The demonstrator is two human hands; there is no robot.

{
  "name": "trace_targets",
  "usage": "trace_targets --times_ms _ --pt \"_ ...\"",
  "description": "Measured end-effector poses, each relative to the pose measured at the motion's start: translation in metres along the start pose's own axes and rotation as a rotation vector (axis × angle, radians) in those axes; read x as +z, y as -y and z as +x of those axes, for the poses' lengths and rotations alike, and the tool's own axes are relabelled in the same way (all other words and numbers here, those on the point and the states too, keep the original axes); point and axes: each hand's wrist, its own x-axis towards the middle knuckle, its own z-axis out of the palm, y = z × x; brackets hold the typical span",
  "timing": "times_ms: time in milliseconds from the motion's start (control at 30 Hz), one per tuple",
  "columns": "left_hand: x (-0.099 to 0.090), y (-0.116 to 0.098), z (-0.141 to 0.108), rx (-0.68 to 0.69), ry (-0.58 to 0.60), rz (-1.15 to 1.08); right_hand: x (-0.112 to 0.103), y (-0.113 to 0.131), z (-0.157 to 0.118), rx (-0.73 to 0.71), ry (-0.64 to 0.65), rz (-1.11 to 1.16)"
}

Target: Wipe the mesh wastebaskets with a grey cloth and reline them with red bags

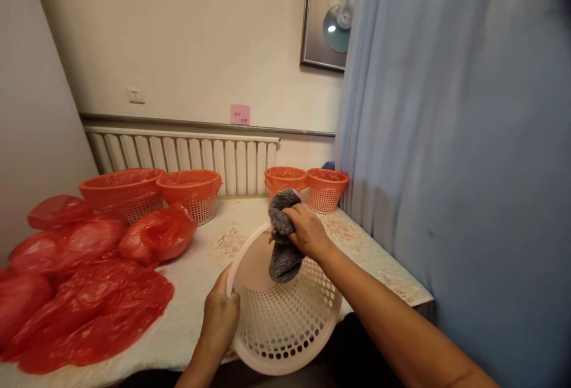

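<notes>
My left hand (222,310) grips the rim of a pale pinkish-white perforated plastic basket (285,365) on its left side. The basket is tilted, with its open mouth facing me, at the front edge of the table. A bunched dark grey fluffy cloth (286,262) hangs from my right hand (308,230), whose fingers are closed round it. The cloth is in front of the basket's upper rim and partly over its opening. Whether it touches the inside I cannot tell.
Several red plastic bags (102,304) lie on the left of the flower-patterned tablecloth (232,239). Red-lined baskets stand at the back left (190,188) and back right (328,191). A radiator (200,156) runs behind the table, and a blue curtain (446,138) hangs at the right.
</notes>
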Motion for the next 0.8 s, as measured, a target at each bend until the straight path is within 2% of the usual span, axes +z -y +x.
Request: trace_targets --times_ms 100,200,300,400,467,533,667,800 --pt "-0.005 0.007 0.001 -0.061 -0.017 -0.012 0.011 -0.027 -0.017 0.204 -0.073 0.063" --pt "-0.008 0.016 -0.001 -0.118 -0.014 -0.025 0.027 -0.042 -0.045 0.367 -0.153 0.101" --pt "-0.009 0.027 -0.007 -0.148 0.001 -0.044 0.039 -0.045 -0.069 0.476 -0.242 0.115" --pt "-0.012 0.037 -0.009 -0.140 0.004 -0.034 0.038 -0.040 -0.072 0.503 -0.282 0.120" --pt "-0.016 0.038 -0.003 -0.090 -0.004 0.010 0.030 -0.029 -0.061 0.460 -0.279 0.115" --pt "-0.021 0.032 0.009 0.019 0.027 0.070 0.020 -0.013 -0.045 0.364 -0.262 0.106" --pt "-0.028 0.009 0.039 0.305 0.210 0.195 0.009 0.030 -0.017 0.052 -0.123 0.084" --pt "-0.031 -0.007 0.061 0.434 0.328 0.272 0.012 0.060 -0.002 -0.161 0.015 0.031"
